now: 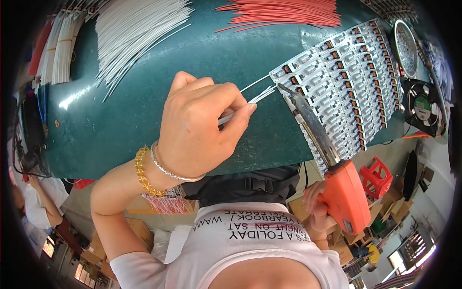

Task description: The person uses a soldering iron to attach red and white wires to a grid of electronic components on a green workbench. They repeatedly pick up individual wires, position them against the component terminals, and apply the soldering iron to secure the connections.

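My left hand (197, 125), with a yellow bead bracelet and a silver bangle at the wrist, is closed in a pinch on several thin white wires (262, 95). Their far ends reach the left edge of a large panel of small circuit boards (332, 79), which carries rows of black-and-orange parts. At the right, my right hand (315, 204) is wrapped round the handle of a red soldering gun (345, 197). Its long metal barrel slants up and left over the panel. The tip lies beside the wire ends at the panel's edge; whether it touches them I cannot tell.
Loose white wires (139, 33) and red wires (288, 13) lie at the back of the green table (106, 130). Tied wire bundles (62, 48) sit far left. A round dish (405, 48) and a black fan (423, 106) stand right. A red stool (376, 177) is below; a person (43, 200) is at left.
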Demonstrator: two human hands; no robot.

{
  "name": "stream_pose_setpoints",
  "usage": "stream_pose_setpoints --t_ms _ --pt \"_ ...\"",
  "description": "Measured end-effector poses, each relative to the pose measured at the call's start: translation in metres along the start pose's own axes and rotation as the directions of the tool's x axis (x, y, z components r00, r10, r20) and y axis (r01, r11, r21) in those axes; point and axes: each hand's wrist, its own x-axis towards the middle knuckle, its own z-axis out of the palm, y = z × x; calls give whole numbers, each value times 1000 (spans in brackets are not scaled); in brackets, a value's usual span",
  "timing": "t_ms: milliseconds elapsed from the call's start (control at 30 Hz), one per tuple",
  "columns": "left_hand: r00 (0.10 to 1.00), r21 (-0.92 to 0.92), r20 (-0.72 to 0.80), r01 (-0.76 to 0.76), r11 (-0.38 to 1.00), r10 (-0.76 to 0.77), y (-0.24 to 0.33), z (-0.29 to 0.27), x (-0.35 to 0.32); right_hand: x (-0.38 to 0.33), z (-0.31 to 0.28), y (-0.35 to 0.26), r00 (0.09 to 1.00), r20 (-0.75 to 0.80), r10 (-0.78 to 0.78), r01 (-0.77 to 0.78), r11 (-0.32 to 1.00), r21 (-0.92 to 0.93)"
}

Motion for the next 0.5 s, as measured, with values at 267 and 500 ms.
stream_pose_setpoints --t_ms 267,500 --pt "1000 8 6 4 1000 -4 2 1 1 8 14 -14 999 -34 -18 31 899 436" --pt "992 -101 57 115 988 -110 5 -4 2 17 15 -8 985 -99 -143 174 809 562"
